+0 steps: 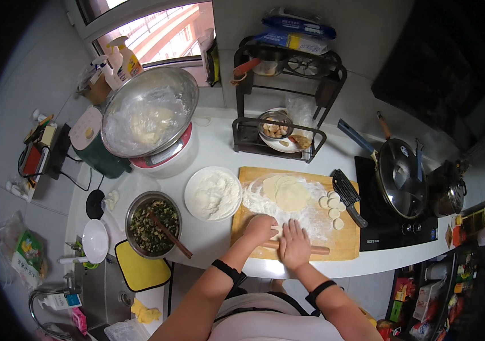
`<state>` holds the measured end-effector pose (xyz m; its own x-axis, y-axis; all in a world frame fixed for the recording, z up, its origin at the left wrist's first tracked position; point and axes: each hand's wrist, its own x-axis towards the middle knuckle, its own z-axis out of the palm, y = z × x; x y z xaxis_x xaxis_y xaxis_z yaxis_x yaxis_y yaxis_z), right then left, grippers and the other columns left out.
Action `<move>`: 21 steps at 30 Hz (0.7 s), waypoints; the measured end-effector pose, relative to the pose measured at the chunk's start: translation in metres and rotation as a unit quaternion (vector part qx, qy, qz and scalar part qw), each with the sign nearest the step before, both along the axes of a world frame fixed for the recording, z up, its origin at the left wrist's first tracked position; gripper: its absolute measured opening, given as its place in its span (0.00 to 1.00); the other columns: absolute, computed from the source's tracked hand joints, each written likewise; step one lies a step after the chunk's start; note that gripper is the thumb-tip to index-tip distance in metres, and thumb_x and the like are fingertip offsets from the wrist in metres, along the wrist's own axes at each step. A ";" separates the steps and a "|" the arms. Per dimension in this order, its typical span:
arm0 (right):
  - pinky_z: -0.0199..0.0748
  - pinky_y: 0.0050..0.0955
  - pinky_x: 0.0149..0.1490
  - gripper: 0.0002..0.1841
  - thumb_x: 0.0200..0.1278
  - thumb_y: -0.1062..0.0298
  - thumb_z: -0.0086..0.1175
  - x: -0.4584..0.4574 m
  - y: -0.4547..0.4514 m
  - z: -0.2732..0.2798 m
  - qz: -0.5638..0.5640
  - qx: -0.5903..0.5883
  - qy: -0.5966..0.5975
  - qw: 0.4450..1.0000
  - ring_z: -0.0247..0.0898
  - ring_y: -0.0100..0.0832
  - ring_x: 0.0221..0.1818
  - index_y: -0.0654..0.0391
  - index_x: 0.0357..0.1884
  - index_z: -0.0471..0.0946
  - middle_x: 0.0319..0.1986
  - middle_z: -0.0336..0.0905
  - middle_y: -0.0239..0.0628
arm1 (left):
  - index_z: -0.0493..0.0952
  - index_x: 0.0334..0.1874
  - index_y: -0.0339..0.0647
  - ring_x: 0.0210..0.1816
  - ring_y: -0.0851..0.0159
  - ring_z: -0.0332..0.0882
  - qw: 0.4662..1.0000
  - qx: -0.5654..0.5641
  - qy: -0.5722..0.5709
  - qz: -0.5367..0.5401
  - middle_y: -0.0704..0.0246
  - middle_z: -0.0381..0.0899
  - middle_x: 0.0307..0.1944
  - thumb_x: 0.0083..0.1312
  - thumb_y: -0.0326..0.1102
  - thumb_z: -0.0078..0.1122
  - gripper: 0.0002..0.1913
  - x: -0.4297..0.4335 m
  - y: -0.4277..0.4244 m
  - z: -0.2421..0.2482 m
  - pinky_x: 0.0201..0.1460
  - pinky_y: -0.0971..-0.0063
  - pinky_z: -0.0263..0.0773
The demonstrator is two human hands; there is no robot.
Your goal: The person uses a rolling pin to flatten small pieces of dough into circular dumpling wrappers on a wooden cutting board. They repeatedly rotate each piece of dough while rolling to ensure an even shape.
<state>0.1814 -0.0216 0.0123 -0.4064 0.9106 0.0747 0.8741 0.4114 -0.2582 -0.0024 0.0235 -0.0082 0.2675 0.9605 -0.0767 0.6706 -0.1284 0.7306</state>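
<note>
My right hand lies flat over a thin wooden rolling pin near the front edge of a wooden cutting board. Beside it, my left hand has its fingers curled at a small piece of dough, mostly hidden by the hands. Farther back on the floured board are several thin round dough wrappers, overlapping. To their right sit several small dough discs. Loose flour is heaped at the board's left side. A black-bladed cleaver rests along the right edge.
A bowl of flour and a steel bowl of chopped filling with chopsticks stand left. Behind is a tilted large steel bowl holding plastic-covered dough. A black rack stands at the back. A lidded pan sits on the cooktop.
</note>
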 end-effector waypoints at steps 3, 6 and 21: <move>0.55 0.54 0.74 0.32 0.72 0.52 0.46 0.008 -0.017 0.001 0.043 0.005 0.008 0.999 0.57 0.53 0.75 0.64 0.71 0.66 0.72 0.62 0.56 | 0.85 0.41 0.38 0.44 0.47 0.82 0.997 -0.029 0.033 -0.057 0.54 0.85 0.38 0.57 0.36 0.68 0.12 0.006 0.005 -0.002 0.49 0.56 0.76; 0.54 0.54 0.75 0.34 0.71 0.51 0.48 0.022 -0.033 0.002 0.081 0.000 0.001 0.997 0.56 0.54 0.75 0.64 0.71 0.65 0.73 0.60 0.57 | 0.85 0.41 0.37 0.44 0.48 0.83 0.996 -0.026 0.039 -0.080 0.54 0.85 0.39 0.57 0.36 0.69 0.13 0.009 0.006 0.003 0.49 0.58 0.76; 0.46 0.55 0.77 0.31 0.74 0.53 0.42 -0.007 0.075 -0.003 -0.018 0.045 -0.015 0.999 0.50 0.49 0.78 0.57 0.75 0.63 0.75 0.57 0.53 | 0.84 0.33 0.36 0.33 0.46 0.80 0.998 -0.027 -0.041 0.041 0.54 0.83 0.29 0.61 0.38 0.65 0.10 -0.007 0.002 0.013 0.38 0.56 0.75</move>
<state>0.1744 0.0534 0.0095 -0.3760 0.9150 0.1461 0.8959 0.3993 -0.1947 -0.0094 0.0251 0.0045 0.1965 0.9743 -0.1099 0.6146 -0.0350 0.7880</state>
